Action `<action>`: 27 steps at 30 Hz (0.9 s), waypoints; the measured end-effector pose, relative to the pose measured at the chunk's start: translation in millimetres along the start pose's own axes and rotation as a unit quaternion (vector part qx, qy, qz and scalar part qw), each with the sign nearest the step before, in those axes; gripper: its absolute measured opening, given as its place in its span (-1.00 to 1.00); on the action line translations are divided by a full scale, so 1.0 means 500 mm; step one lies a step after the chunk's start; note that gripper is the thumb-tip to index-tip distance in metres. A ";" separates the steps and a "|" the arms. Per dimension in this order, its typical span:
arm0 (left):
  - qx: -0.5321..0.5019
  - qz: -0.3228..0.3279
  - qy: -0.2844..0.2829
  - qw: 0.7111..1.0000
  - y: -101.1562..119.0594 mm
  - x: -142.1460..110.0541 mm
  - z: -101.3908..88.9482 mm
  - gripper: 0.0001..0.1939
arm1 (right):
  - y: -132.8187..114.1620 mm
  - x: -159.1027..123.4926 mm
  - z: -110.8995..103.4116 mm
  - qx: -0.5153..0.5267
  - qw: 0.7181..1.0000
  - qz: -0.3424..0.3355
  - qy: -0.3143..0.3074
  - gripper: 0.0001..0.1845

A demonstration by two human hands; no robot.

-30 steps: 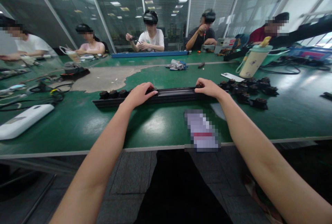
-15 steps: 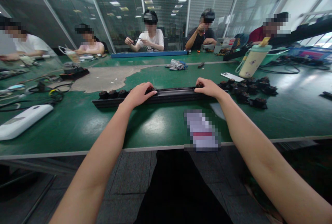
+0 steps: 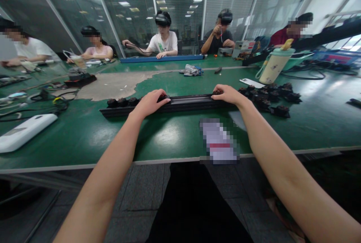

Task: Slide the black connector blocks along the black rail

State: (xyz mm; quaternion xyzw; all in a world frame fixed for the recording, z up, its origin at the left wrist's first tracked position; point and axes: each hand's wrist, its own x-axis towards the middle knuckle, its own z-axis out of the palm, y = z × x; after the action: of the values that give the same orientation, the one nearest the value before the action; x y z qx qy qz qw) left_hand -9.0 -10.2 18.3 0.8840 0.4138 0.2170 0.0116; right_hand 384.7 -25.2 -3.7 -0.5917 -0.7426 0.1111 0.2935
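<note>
Both hands, left (image 3: 150,102) and right (image 3: 227,94), curled onto small black knobs on long black rail (image 3: 186,103); several seated at left end, loose heap (image 3: 267,98) on green counter (image 3: 169,138) remaining.

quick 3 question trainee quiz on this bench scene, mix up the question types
1. True or false: both the left hand and right hand rest on the long black rail.
2. The loose pile of black parts lies: A) by the right hand B) by the left hand C) on the floor.
3. Fill in: the white flat device lies at the table's far ____ side.

Key: 1 true; 2 A; 3 left.
</note>
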 end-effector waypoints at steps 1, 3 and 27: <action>0.001 0.000 0.000 1.000 -0.001 0.000 0.000 -0.61 | 0.001 0.000 0.001 0.000 1.000 0.002 -0.001 -0.69; 0.000 0.000 0.000 1.000 -0.002 0.001 0.001 -0.62 | 0.004 0.001 0.002 -0.003 1.000 0.005 0.000 -0.69; -0.007 -0.005 -0.002 1.000 0.001 0.001 0.000 -0.63 | -0.007 -0.001 0.004 -0.020 1.000 0.017 0.003 -0.71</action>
State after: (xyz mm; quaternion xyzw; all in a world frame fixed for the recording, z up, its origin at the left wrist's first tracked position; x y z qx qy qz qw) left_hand -8.3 -10.4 18.5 0.8823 0.4165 0.2184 0.0198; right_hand 380.8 -26.2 -3.4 -0.6102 -0.7337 0.0994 0.2820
